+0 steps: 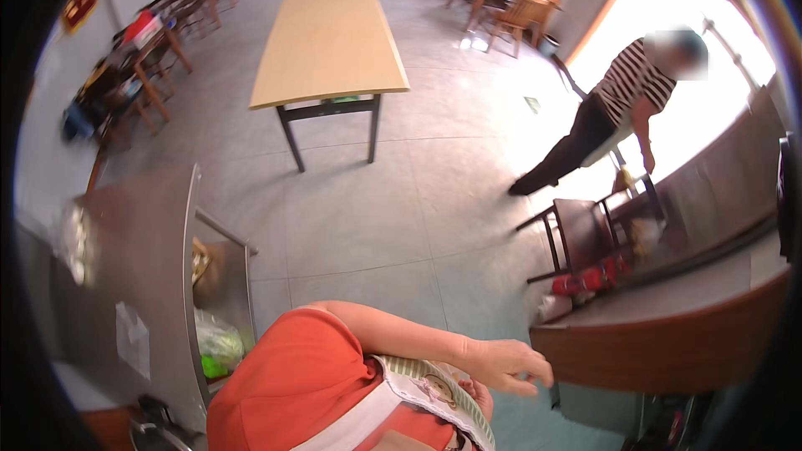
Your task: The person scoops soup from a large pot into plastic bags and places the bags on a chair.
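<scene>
My left hand (514, 366) reaches out in front of my body at the bottom centre, over the floor, with its fingers loosely bent and a little apart. Nothing shows in it. Beneath that forearm lies the striped apron (407, 371) with an animal-face patch, worn over my orange-red top (294, 382). Beyond the apron's edge, my right hand (481, 398) is partly covered, and whether it holds anything does not show. To the right of my left hand is the wooden edge of a curved counter (651, 357).
A long light-wood table (332, 31) stands ahead. At right, a person (620, 88) in a striped shirt stands beside a dark chair (583, 232), near red items (589, 279). A metal cabinet (144, 275) is close at left. Chairs and tables line the left wall.
</scene>
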Tool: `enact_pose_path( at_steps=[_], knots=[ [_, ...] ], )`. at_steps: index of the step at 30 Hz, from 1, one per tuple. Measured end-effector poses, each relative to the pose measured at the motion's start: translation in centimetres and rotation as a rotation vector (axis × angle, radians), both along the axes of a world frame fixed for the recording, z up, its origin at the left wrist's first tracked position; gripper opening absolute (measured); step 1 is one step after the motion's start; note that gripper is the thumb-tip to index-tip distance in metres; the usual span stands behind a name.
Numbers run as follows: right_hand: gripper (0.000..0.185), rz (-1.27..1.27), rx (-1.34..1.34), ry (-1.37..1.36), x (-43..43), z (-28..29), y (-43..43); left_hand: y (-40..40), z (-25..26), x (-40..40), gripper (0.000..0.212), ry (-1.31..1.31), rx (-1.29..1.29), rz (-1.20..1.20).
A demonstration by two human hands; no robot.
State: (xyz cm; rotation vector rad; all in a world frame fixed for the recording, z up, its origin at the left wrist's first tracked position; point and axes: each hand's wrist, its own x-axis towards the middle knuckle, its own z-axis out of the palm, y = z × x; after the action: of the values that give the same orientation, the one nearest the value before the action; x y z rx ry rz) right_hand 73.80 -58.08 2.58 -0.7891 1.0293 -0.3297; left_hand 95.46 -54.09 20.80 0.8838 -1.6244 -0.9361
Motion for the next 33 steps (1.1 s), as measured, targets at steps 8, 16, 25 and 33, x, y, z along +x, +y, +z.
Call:
enact_pose_path(
  at_steps=[8,16,25,33],
  knots=[
    [0.017,0.215,0.099,0.038,8.4,0.3,-6.9,-0.8,-16.9,5.1,0.035,-0.249,0.484,0.320],
    [0.010,0.376,-0.098,0.057,17.4,1.7,-7.9,0.2,-17.3,10.1,0.060,-0.193,0.587,0.397],
    [0.012,0.526,-0.097,-0.017,22.0,5.9,-14.9,-8.6,-16.0,13.0,0.060,-0.205,0.483,0.457],
    [0.018,0.668,-0.207,-0.168,20.9,0.1,-28.1,-22.0,-15.4,13.7,0.040,-0.144,0.652,0.334]
  ],
)
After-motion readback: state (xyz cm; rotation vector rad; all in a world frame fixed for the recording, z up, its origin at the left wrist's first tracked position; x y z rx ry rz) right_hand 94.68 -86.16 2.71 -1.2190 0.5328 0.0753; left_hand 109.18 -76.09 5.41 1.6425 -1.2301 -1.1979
